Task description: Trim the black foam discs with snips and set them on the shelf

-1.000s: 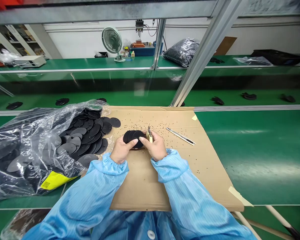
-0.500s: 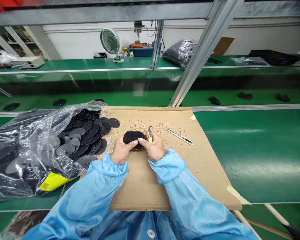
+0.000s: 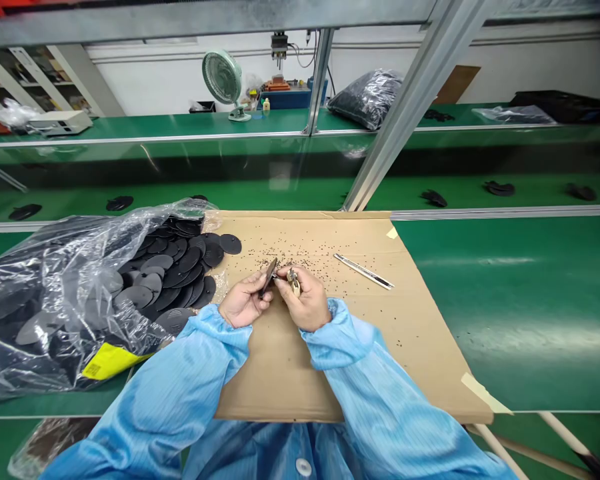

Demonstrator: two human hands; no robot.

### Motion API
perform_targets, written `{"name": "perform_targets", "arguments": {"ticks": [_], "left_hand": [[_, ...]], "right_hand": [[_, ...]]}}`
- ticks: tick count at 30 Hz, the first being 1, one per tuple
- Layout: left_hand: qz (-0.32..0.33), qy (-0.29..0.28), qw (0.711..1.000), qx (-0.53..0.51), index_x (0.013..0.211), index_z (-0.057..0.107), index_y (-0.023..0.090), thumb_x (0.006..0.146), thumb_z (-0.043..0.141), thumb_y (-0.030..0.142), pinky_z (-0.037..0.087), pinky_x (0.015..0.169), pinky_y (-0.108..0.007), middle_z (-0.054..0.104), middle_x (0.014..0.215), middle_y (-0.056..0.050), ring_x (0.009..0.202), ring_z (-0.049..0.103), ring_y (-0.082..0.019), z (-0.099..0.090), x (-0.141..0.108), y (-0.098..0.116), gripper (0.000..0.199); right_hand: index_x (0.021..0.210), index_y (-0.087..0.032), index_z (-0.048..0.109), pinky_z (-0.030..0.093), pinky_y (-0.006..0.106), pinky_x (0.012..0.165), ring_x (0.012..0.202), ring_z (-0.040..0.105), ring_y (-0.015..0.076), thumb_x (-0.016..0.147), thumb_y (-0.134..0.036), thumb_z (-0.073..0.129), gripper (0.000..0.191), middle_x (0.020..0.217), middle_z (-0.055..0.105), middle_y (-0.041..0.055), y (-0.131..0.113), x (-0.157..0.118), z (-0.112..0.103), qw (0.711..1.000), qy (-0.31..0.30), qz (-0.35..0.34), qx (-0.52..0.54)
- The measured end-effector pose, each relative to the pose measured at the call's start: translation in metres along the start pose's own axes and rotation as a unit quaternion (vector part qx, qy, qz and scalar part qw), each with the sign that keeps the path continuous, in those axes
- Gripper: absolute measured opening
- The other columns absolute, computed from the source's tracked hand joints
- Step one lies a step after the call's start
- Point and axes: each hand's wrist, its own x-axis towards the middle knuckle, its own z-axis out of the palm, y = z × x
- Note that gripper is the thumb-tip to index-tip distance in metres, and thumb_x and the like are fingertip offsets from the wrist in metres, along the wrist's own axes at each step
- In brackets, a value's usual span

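Between the thumb and fingers of my left hand (image 3: 244,301), black round discs (image 3: 267,277) are held nearly edge-on; how many cannot be made out. My right hand (image 3: 307,300) is closed around small pliers (image 3: 294,283) with cream handles, their metal end lying by the curled fingers. The right fingertips meet the discs' right side, where a small detail is too fine to make out. Both hands are above a cardboard sheet (image 3: 280,380) strewn with tiny black bits. Left of them, a heap of similar black discs (image 3: 180,267) spills from a clear plastic bag (image 3: 45,293).
A slim cutter knife (image 3: 364,271) lies on the cardboard to the right. Beyond it runs a green belt (image 3: 280,195) with scattered black pieces. A metal post (image 3: 410,113) slants up at the right. A fan (image 3: 223,79) stands on the back shelf.
The discs, fanned flat toward me before, are now turned edge-on in my left hand. The pliers have tilted down into my right hand, whose fingertips have come to the discs.
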Motion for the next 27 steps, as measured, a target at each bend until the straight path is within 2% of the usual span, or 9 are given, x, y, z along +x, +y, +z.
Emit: {"name": "perform_targets", "arguments": {"ticks": [6,10,12,15,19,22,24,26,27], "left_hand": [[0.009,-0.024,0.999,0.023,0.091,0.061,0.016,0.068,0.074,0.019,0.037,0.038,-0.013,0.053,0.072,0.0,0.053,0.048,-0.006,-0.004,0.001,-0.004,0.027],[0.009,-0.038,0.999,0.031,0.091,0.059,0.015,0.069,0.073,0.018,0.037,0.038,-0.013,0.052,0.068,0.001,0.052,0.049,-0.006,-0.005,0.001,-0.006,0.026],[0.025,-0.028,0.999,0.032,0.092,0.059,0.015,0.069,0.074,0.019,0.038,0.039,-0.014,0.053,0.068,0.001,0.052,0.049,-0.006,-0.004,0.002,-0.006,0.027],[0.089,0.019,0.994,0.06,0.095,0.059,0.016,0.068,0.075,0.021,0.04,0.041,-0.016,0.056,0.071,0.001,0.053,0.051,-0.007,0.0,0.004,-0.007,0.031],[0.168,0.146,0.969,0.107,0.1,0.06,0.018,0.063,0.078,0.023,0.038,0.042,-0.016,0.063,0.086,-0.002,0.062,0.058,-0.009,0.004,0.014,0.0,0.041],[0.227,0.226,0.932,0.172,0.103,0.061,0.018,0.06,0.078,0.025,0.035,0.043,-0.016,0.065,0.09,-0.003,0.065,0.059,-0.011,0.005,0.031,0.02,0.046],[0.27,0.273,0.886,0.259,0.102,0.063,0.016,0.061,0.076,0.025,0.039,0.047,-0.019,0.066,0.089,-0.005,0.066,0.06,-0.013,0.008,0.047,0.043,0.044],[0.316,0.321,0.81,0.376,0.1,0.065,0.014,0.065,0.071,0.025,0.047,0.059,-0.025,0.067,0.088,-0.006,0.072,0.061,-0.016,0.013,0.064,0.073,0.037],[0.34,0.336,0.757,0.446,0.099,0.066,0.014,0.068,0.069,0.025,0.049,0.068,-0.028,0.067,0.089,-0.007,0.078,0.062,-0.018,0.016,0.073,0.089,0.033]], "right_hand": [[0.094,-0.022,0.058,0.049,0.031,0.077,0.084,0.06,0.017,0.088,-0.02,0.05,0.011,0.089,0.063,0.0055,0.001,-0.001,0.0,0.995,0.002,-0.087,-0.046],[0.094,-0.021,0.058,0.049,0.032,0.076,0.084,0.059,0.0172,0.087,-0.019,0.049,0.011,0.089,0.062,0.0059,0.002,-0.002,0.004,0.994,0.013,-0.1,-0.039],[0.094,-0.021,0.058,0.049,0.031,0.076,0.083,0.059,0.0169,0.087,-0.02,0.051,0.01,0.089,0.062,0.0055,0.003,-0.002,0.006,0.996,0.02,-0.085,-0.021],[0.096,-0.02,0.059,0.049,0.03,0.075,0.082,0.06,0.0165,0.086,-0.025,0.054,0.013,0.089,0.063,0.0047,0.008,-0.001,0.008,0.998,0.055,-0.02,0.027],[0.094,-0.018,0.059,0.049,0.03,0.071,0.074,0.059,0.0155,0.084,-0.033,0.057,0.019,0.082,0.063,0.0029,0.02,0.003,0.008,0.98,0.17,0.077,0.063],[0.092,-0.017,0.059,0.048,0.03,0.071,0.073,0.059,0.0157,0.083,-0.035,0.057,0.02,0.08,0.063,0.0034,0.029,0.005,0.01,0.967,0.23,0.097,0.046],[0.092,-0.017,0.059,0.048,0.031,0.073,0.077,0.059,0.0163,0.083,-0.033,0.057,0.019,0.083,0.063,0.0044,0.031,0.006,0.012,0.968,0.238,0.08,0.027],[0.092,-0.017,0.058,0.047,0.031,0.075,0.079,0.059,0.0166,0.084,-0.031,0.055,0.016,0.085,0.062,0.0052,0.032,0.007,0.015,0.972,0.23,0.053,0.01],[0.092,-0.018,0.058,0.047,0.031,0.076,0.08,0.058,0.0166,0.084,-0.03,0.054,0.015,0.086,0.062,0.0053,0.032,0.007,0.017,0.974,0.223,0.041,0.002]]}}
